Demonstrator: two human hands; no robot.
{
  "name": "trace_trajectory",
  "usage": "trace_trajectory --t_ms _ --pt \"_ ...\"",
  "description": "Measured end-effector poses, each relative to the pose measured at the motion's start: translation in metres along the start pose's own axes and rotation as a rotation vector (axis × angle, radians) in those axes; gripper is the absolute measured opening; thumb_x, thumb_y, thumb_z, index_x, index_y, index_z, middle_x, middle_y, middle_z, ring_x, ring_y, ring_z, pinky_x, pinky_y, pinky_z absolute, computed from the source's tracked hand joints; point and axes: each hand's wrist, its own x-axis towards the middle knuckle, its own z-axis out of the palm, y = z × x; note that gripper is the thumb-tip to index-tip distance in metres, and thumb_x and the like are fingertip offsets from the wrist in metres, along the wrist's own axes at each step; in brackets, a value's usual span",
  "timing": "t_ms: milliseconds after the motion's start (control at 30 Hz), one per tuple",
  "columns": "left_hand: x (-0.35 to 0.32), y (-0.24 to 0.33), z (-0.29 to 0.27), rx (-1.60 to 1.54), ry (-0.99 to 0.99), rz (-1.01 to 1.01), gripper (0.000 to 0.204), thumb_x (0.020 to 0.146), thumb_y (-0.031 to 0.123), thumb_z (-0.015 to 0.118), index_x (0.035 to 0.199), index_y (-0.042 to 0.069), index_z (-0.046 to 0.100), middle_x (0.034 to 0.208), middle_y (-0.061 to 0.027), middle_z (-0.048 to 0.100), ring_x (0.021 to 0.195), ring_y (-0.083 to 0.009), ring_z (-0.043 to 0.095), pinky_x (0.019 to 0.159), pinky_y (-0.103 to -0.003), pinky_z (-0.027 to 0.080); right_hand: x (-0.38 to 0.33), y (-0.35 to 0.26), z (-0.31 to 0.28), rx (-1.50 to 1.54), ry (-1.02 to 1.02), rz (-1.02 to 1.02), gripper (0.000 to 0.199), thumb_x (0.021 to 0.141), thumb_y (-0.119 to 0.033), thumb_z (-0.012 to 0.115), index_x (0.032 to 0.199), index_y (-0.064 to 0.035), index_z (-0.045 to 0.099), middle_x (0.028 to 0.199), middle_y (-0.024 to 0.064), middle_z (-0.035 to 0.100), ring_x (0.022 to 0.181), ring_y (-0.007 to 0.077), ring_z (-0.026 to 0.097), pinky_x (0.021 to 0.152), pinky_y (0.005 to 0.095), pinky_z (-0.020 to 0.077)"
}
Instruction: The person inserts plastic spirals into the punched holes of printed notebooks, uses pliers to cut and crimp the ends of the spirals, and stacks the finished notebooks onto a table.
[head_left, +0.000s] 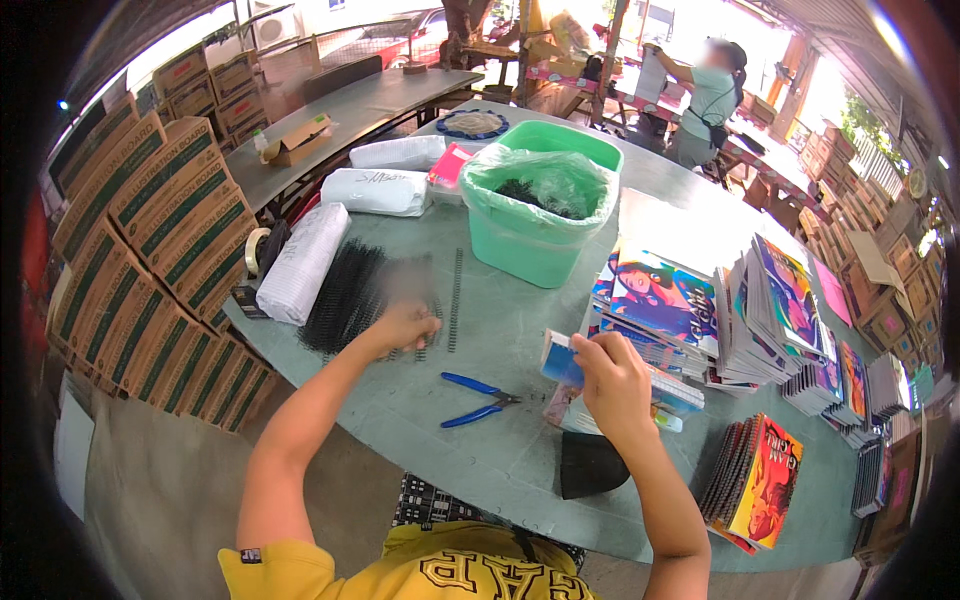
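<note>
My left hand (408, 325) is at the right edge of a spread of black spiral binding coils (345, 295). Its fingers are pinched together, and a coil end shows just beneath them. A smear blurs the patch above that hand. One loose black coil (455, 300) lies apart, to the right of the spread. My right hand (615, 385) grips a notebook (562, 360) with a blue cover by its upper edge, thumb and fingers closed round it. Between my hands, blue-handled side cutters (475, 400) rest on the table with their jaws toward the right.
A green bin (530, 245) lined with plastic holds black scraps. White wrapped rolls (305, 265) lie at the left. Colourful notebooks (660, 300) are stacked right; coil-bound ones (755, 480) stand nearer. A black pouch-like piece (592, 467) lies near the edge. Cartons (150, 260) rise left; a person (708, 105) stands beyond.
</note>
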Motion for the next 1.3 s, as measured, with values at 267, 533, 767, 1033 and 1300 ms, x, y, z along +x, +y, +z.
trace_trajectory --t_ms 267,533,767,1033,1300 --pt "0.009 0.002 0.025 0.103 0.236 0.382 0.019 0.083 0.013 0.063 0.094 0.001 0.052 0.077 -0.0041 0.058 0.057 -0.0072 0.05 0.047 -0.021 0.039 -0.018 -0.005 -0.003 -0.158 0.108 -0.37 0.025 0.071 -0.003 0.061 0.095 -0.0065 0.065 0.092 0.0066 0.06 0.083 0.0235 0.059 0.071 0.0364 0.0476" --pt "-0.012 0.012 0.041 0.266 0.246 0.687 0.023 0.078 0.012 0.068 0.1 0.006 0.063 0.085 -0.0059 0.057 0.067 -0.0148 0.056 0.058 -0.027 0.045 -0.011 -0.018 -0.007 -0.097 -0.105 -0.087 0.022 0.069 0.0 0.058 0.09 -0.0053 0.055 0.086 0.0084 0.061 0.081 0.0252 0.057 0.071 0.0356 0.0434" --pt "-0.048 -0.024 0.057 -0.158 -0.31 0.201 0.017 0.083 0.007 0.058 0.098 0.001 0.06 0.083 -0.0048 0.055 0.072 -0.0159 0.059 0.069 -0.029 0.053 -0.013 -0.016 -0.006 -0.047 -0.103 -0.05 0.021 0.069 0.003 0.057 0.088 -0.0047 0.057 0.081 0.0085 0.06 0.077 0.0267 0.055 0.068 0.0367 0.0418" --pt "-0.05 -0.012 0.044 0.018 -0.01 0.076 0.019 0.089 0.017 0.055 0.087 -0.001 0.047 0.078 -0.0081 0.056 0.066 -0.0178 0.06 0.06 -0.036 0.05 -0.011 -0.013 -0.003 -0.092 -0.088 -0.072 0.027 0.062 0.001 0.058 0.087 -0.0066 0.053 0.077 0.0071 0.056 0.075 0.0251 0.055 0.066 0.0357 0.0413" --pt "-0.007 0.03 0.039 0.567 0.108 0.28 0.05 0.092 0.046 0.046 0.098 -0.004 0.046 0.081 -0.0233 0.058 0.074 -0.042 0.056 0.069 -0.047 0.043 0.011 0.004 0.002 -0.007 -0.05 0.086 0.017 0.076 -0.007 0.062 0.092 -0.0067 0.058 0.085 0.0115 0.063 0.082 0.0302 0.061 0.072 0.0401 0.0452"
